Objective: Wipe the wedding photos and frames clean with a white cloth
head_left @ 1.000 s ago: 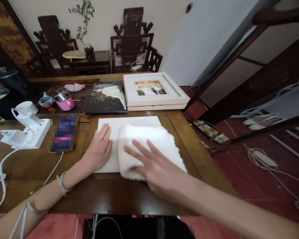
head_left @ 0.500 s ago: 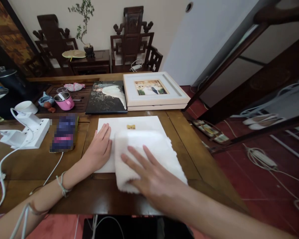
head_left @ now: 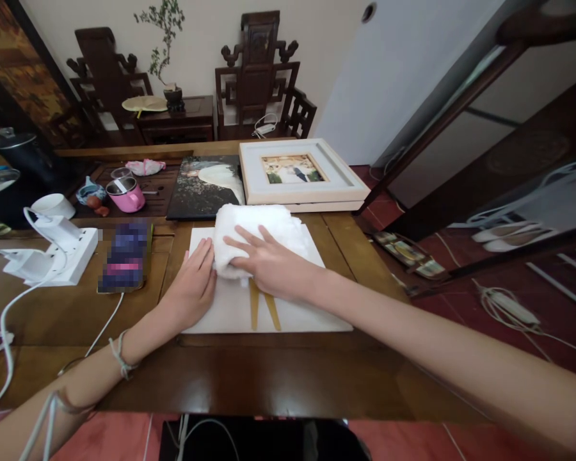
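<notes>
A flat white board [head_left: 297, 317] lies on the wooden table [head_left: 221, 378] in front of me, with two thin yellowish strips [head_left: 264, 312] showing on it. A folded white towel [head_left: 256, 230] rests on the board's far half. My right hand [head_left: 271, 266] lies flat on the towel's near edge, fingers spread, pressing it down. My left hand [head_left: 192, 291] lies flat on the board's left edge, fingers stretched out, holding nothing.
Behind the board sit a framed photo [head_left: 297, 173] on a second frame and a dark photo print [head_left: 206, 186]. To the left are a phone [head_left: 125, 256], a white power strip [head_left: 52, 253] with cables, and a pink mug [head_left: 125, 195]. Dark wooden chairs stand behind.
My right hand pulled the towel toward me, then pushed it to the board's far end, uncovering the near half and the yellowish strips. My left hand stayed in place.
</notes>
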Demonstrator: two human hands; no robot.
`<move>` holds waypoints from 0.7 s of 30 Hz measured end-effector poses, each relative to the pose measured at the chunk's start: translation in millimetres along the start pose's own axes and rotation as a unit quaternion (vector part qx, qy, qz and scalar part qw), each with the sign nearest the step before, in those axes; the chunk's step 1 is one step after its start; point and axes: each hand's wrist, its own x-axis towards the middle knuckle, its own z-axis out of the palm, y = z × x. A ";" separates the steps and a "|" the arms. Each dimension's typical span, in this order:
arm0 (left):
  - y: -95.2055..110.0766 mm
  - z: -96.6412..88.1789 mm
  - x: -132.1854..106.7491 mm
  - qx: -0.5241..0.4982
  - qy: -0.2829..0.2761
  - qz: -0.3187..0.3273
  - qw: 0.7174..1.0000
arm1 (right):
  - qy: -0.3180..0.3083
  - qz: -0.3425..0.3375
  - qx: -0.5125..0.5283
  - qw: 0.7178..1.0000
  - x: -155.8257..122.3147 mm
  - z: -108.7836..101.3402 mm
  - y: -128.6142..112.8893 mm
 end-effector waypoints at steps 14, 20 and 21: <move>-1.0 -2.6 -0.2 0.002 -0.022 0.002 1.000 | 0.039 -0.044 0.135 0.989 -75.3 2.5 -79.8; -0.6 -1.2 2.6 -0.038 0.007 -0.023 0.999 | -0.015 0.080 0.034 0.996 -23.3 -1.5 -40.4; -0.6 -2.3 3.4 -0.063 0.023 -0.032 0.997 | -0.014 0.101 0.014 0.995 -12.8 -1.0 -38.1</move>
